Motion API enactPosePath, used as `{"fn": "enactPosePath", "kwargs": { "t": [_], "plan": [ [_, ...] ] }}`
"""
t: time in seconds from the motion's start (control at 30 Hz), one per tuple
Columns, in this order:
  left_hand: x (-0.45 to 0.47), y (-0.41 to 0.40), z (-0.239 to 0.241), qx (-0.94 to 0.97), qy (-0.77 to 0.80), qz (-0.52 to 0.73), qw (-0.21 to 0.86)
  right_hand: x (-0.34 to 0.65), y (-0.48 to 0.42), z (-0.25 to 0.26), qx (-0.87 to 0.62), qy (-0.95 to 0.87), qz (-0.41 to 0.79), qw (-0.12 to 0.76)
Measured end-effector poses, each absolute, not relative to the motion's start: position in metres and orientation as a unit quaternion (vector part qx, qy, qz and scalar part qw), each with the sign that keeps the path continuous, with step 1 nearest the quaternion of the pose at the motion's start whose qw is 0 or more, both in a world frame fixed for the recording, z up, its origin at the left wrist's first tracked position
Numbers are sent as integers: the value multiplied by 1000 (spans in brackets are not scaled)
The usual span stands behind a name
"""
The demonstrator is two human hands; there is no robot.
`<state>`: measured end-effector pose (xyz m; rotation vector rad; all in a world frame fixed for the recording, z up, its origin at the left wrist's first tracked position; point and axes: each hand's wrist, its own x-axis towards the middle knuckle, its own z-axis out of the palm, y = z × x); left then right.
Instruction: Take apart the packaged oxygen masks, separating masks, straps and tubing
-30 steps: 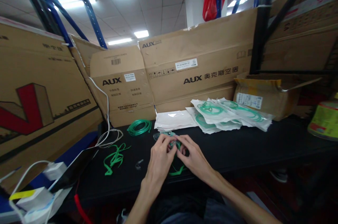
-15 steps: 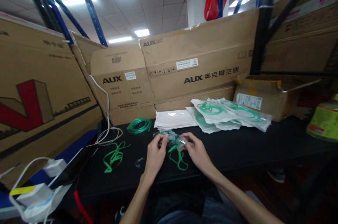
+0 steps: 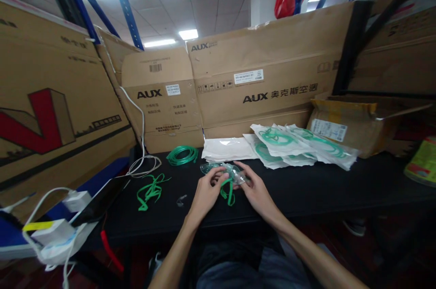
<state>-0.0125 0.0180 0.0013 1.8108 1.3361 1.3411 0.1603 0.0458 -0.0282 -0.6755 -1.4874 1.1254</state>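
Observation:
A clear plastic breathing mask (image 3: 237, 175) is held just above the black table between my two hands. My left hand (image 3: 205, 193) pinches its left part, thumb against fingers. My right hand (image 3: 256, 191) curls round the right end, with its fingertips partly hidden behind the plastic. From the mask a green elastic strap (image 3: 230, 196) hangs down in a loop between the hands. Left of my left hand lies a small clear piece (image 3: 181, 200), too small to make out. Beyond it is a tangle of green straps (image 3: 150, 193).
Coiled green tubing (image 3: 182, 156) lies behind the straps. White packets (image 3: 226, 149) and bagged green tubing sets (image 3: 281, 144) line the back, beside an open carton (image 3: 344, 128). Chargers (image 3: 56, 232) and a phone (image 3: 98, 200) are at left. Cardboard (image 3: 272, 71) walls the table.
My left fingers have moved inward over the mask, toward the strap. The strap's loop hangs shorter and closer to the hands. The whole view has shifted slightly.

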Motion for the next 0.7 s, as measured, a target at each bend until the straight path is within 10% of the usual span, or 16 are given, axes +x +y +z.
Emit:
{"fn": "enactPosePath", "kwargs": {
  "t": [0.7],
  "plan": [
    [-10,11,7,683,476,500,238,159,35,-19,-330,-726,308,519]
  ]
}}
